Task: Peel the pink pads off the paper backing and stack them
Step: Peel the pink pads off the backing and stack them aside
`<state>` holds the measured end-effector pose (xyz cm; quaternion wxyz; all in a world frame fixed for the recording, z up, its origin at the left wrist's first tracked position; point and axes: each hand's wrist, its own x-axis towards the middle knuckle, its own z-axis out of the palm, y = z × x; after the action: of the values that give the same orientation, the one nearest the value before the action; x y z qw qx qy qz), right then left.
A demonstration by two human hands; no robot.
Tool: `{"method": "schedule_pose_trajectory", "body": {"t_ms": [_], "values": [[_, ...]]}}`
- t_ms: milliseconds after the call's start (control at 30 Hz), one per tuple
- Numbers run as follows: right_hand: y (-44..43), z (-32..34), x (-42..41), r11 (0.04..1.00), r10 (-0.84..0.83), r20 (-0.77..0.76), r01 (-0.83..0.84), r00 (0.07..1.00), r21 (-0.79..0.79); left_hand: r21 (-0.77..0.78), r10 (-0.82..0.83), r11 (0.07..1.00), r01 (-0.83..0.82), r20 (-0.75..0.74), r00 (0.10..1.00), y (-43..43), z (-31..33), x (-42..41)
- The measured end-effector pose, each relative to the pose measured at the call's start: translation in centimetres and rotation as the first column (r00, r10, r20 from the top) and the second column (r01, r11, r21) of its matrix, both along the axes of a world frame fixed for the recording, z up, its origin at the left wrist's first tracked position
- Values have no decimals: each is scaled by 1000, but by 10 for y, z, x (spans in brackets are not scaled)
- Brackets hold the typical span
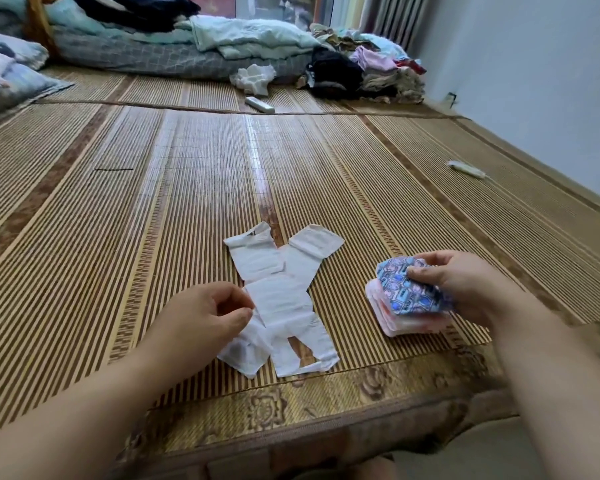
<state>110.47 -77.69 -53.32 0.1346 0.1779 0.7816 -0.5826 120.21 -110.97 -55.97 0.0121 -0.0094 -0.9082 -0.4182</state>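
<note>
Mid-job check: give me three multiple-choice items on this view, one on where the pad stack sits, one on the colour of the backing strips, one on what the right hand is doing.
1. Where is the pad stack relative to the white backing strips?
A. To their right
B. To their left
C. On the far pillows

2. What colour are the backing strips?
A. Black
B. White
C. Green

3. What is the right hand doing?
A. Lying flat and empty on the mat
B. Gripping a blue-patterned piece on top of the stack
C. Holding the remote

Answers: 1 A, the stack lies right of the crossed strips on the mat. 2 B, the strips are plainly white. 3 B, thumb and fingers pinch the blue-patterned piece.
</note>
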Motion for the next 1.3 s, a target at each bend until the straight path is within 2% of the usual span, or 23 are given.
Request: {"method": "schedule_pose_trajectory", "body": {"t_ms": [133,300,367,400,467,533,600,700,900,1000,1133,1200,1300], "values": [[-5,-2,3,933,68,-49,-46,996,358,-2,-3,1000,3,6,1000,0,-1,-1],[-15,6,10,738,157,-61,-76,986,670,28,-13,1000,13,2,1000,-1,-1,-1],[-26,17,16,638,239,-151,-38,959,769,35,-8,999,8,-4,1000,-2,-1,-2],[-36,22,21,621,304,-220,-18,927,784,37,-2,999,2,-5,1000,-3,-1,-2],[-64,29,30,653,441,-295,-78,848,753,39,10,999,-10,-5,1000,-4,-1,-3],[-98,23,37,656,536,-231,-228,812,719,49,19,999,-19,-2,1000,-5,0,-3],[-132,3,37,573,585,-94,-328,806,751,48,32,998,-32,-3,999,-6,1,-2],[-168,-24,29,473,530,19,-314,848,823,29,45,999,-44,-20,999,-8,3,0],[-177,-28,7,554,448,75,-342,891,759,56,49,997,-49,-5,999,-20,7,8],[-175,-19,4,621,468,6,-333,884,709,66,80,995,-79,-15,997,-32,13,10],[-177,9,10,656,608,-171,-370,776,658,101,98,991,-92,-55,994,-37,20,11],[-182,30,19,664,683,-232,-457,692,591,40,76,997,-72,-111,991,-33,24,10],[-194,57,36,517,830,-230,-547,508,658,5,20,1000,-19,-219,975,-32,37,11]]}}
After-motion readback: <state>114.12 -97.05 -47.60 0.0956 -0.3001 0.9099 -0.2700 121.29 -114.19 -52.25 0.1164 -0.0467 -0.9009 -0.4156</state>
